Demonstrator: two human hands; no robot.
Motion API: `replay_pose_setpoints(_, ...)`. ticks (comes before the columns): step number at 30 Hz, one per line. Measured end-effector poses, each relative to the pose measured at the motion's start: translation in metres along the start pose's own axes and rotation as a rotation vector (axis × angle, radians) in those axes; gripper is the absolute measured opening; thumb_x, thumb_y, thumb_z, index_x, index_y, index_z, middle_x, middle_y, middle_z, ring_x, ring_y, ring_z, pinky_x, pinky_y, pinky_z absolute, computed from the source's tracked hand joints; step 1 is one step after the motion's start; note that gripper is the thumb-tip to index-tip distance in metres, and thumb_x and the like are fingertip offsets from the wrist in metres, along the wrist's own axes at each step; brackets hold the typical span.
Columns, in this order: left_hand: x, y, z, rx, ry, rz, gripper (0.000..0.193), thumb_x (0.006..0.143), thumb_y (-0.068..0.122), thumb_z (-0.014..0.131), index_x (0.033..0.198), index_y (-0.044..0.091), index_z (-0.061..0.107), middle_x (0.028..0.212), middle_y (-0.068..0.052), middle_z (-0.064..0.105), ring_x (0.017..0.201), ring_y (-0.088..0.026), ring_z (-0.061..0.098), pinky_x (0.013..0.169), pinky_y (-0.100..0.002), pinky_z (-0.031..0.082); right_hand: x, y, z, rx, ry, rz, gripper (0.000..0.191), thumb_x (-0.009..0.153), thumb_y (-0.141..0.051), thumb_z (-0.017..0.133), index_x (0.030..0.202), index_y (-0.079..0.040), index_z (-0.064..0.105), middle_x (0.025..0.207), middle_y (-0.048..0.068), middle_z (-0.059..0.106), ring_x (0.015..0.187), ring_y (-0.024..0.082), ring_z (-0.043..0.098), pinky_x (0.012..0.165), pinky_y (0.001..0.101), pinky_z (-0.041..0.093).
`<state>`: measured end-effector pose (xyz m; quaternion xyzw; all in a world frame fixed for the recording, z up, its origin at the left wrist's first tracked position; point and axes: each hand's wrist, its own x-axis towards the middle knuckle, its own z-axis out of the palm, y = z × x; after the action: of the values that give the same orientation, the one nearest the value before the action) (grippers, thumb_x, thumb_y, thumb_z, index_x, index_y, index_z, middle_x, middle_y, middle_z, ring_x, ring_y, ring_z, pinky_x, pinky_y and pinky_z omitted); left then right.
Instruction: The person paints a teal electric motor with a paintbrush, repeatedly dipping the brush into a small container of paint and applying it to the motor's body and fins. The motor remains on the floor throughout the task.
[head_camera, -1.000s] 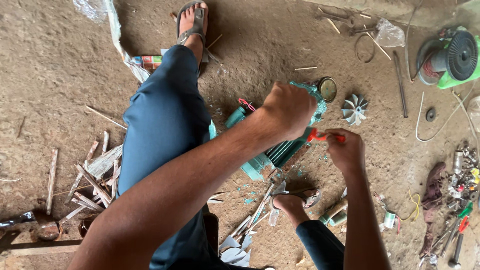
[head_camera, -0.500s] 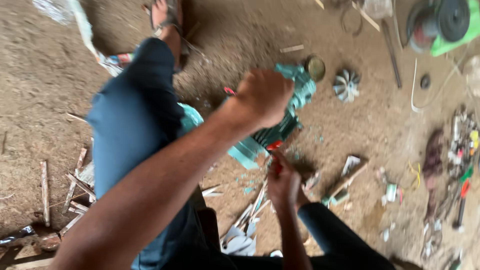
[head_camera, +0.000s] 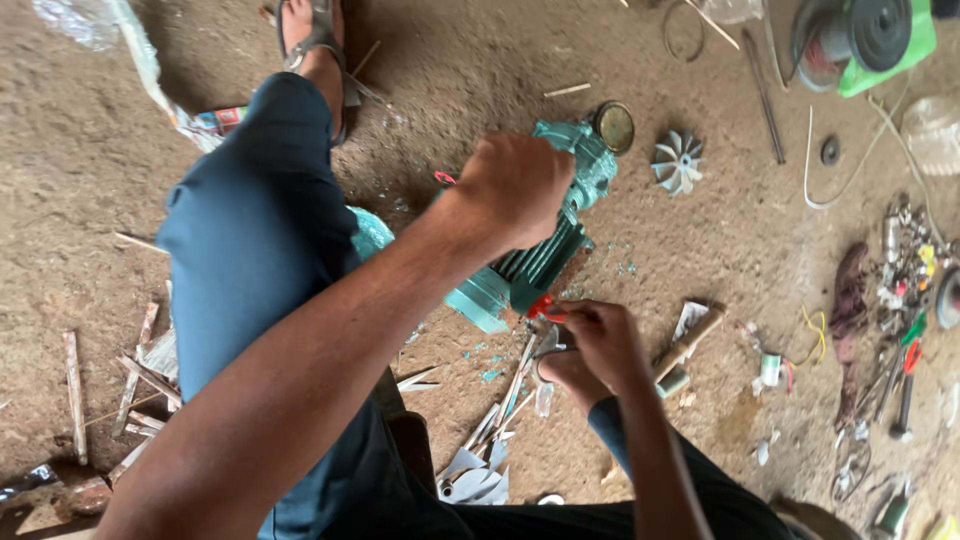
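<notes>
head view: left hand (head_camera: 515, 188) presses closed on the green motor (head_camera: 540, 250) at frame centre; right hand (head_camera: 600, 340) pinches a red-handled tool (head_camera: 545, 307), probably a screwdriver. brace the motor firmly, keep the tool straight.

I see a bare dirt floor (head_camera: 700, 250) carrying a teal motor pump (head_camera: 545, 265), a small grey impeller (head_camera: 677, 161), wood scraps (head_camera: 120, 380), and scattered tools (head_camera: 900, 370) at right.

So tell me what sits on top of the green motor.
The left hand rests closed on the green motor, hiding its top face. A round brass cap shows at its far end.
</notes>
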<state>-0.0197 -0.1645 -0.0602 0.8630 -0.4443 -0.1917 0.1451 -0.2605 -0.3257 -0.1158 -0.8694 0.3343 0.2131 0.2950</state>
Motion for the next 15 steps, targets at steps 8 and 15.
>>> replay_pose_setpoints(8,0.002,-0.005,-0.007,-0.05,-0.024,-0.009,0.011,0.079,0.009,0.074,0.089,0.004,0.074,0.078,-0.01,0.074,0.07,-0.02,0.073,0.062,-0.039,0.06,0.042,0.007,-0.049,-0.02,-0.159,0.041,0.027,0.095,-0.015,0.062,0.113,-0.009,0.082,0.065,0.01,0.068,0.046,0.01,0.043,0.044,0.0268,0.035)
replay_pose_setpoints(15,0.003,-0.007,-0.008,-0.051,0.053,0.019,0.017,0.076,0.014,0.078,0.089,0.006,0.072,0.077,-0.01,0.072,0.071,-0.022,0.071,0.06,-0.041,0.057,0.06,0.004,-0.056,0.107,-0.094,0.056,0.025,0.098,-0.013,0.059,0.113,-0.006,0.079,0.072,0.011,0.071,0.045,0.011,0.048,0.042,0.0254,0.041)
